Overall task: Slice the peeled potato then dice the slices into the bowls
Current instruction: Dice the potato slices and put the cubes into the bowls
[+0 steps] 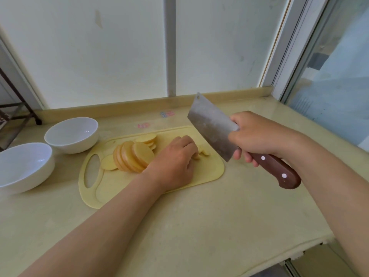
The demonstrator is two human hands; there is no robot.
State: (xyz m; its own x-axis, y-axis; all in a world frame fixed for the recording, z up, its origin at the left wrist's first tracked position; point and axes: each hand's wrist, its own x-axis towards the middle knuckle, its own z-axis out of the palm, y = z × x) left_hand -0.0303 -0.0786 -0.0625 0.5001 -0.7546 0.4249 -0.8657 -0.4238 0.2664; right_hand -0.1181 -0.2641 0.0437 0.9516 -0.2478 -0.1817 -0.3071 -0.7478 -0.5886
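Note:
A pale yellow cutting board [111,188] lies on the counter. On it leans a row of round potato slices [133,156], with flatter slices [146,139] behind. My left hand [173,162] rests on the board's right part, its fingers curled over a few small potato pieces [203,152]. My right hand [257,134] grips a cleaver [213,126] by its brown wooden handle, the blade raised above the board's right end. Two empty white bowls stand left of the board: one nearer [22,166], one farther [72,134].
The beige counter [179,226] ends in a raised lip at the back wall. A window frame [295,56] rises at the right. A dark metal rack [14,108] stands at the far left. The counter's front edge drops off at the lower right.

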